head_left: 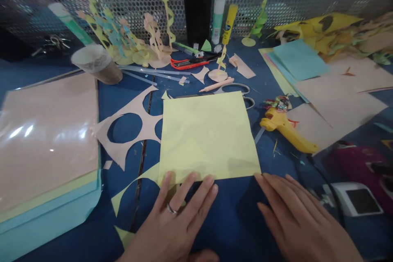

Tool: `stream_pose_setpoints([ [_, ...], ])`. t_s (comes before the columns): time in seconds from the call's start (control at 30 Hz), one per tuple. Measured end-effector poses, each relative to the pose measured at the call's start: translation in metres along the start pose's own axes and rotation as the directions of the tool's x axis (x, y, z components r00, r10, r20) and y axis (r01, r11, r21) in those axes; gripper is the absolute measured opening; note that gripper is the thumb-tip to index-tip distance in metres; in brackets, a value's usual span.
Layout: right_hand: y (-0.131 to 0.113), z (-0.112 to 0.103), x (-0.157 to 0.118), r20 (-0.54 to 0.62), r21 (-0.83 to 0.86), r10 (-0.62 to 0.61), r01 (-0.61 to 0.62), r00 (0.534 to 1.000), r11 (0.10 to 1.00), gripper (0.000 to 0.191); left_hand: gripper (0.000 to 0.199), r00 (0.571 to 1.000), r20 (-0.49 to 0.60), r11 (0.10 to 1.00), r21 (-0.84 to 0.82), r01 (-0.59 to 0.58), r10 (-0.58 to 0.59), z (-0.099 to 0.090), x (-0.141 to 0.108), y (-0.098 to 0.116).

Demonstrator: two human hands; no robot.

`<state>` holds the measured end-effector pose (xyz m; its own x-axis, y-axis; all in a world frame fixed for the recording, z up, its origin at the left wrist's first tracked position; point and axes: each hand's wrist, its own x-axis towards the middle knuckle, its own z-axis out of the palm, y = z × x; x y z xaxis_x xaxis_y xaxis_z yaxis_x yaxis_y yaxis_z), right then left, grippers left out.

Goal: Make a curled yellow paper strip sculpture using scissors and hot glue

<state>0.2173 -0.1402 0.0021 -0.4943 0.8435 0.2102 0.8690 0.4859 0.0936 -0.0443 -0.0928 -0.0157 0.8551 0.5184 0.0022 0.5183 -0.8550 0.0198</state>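
The left hand (170, 223) and right hand (299, 223) lie open, holding nothing, at the near edge of the light, floppy yellow paper (207, 135), easiest to pinch right there

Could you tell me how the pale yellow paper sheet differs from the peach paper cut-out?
The pale yellow paper sheet is whole and squarish, while the peach paper cut-out has large round holes; the sheet's edges are straight, the cut-out's jagged. Both lie flat on the blue tabletop.
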Motion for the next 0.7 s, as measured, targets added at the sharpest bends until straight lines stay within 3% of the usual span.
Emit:
stream_pose_setpoints([
  [0.1, 0.003, -0.001, -0.005, 0.002, -0.057, 0.031, -0.031, 1.000, 0.998, 0.036, 0.069, 1.000, 0.000, 1.000, 0.006, -0.013, 0.013, -0.001, 0.000, 0.000],
  [0.27, -0.012, -0.003, 0.012, -0.098, 0.097, 0.043, -0.034, 0.994, 0.995, 0.034, 0.069, 1.000, 0.022, 1.000, 0.006, -0.020, 0.020, -0.008, 0.002, -0.001],
  [0.47, -0.025, 0.003, 0.027, -0.111, 0.139, -0.014, 0.030, 0.994, 0.990, 0.040, 0.071, 0.998, 0.055, 1.000, -0.019, 0.010, -0.009, -0.016, 0.003, -0.001],
  [0.7, -0.026, 0.007, 0.023, -0.109, 0.135, -0.030, 0.045, 0.994, 0.990, 0.040, 0.068, 0.994, 0.001, 0.994, -0.004, 0.112, -0.112, -0.023, -0.023, -0.013],
])
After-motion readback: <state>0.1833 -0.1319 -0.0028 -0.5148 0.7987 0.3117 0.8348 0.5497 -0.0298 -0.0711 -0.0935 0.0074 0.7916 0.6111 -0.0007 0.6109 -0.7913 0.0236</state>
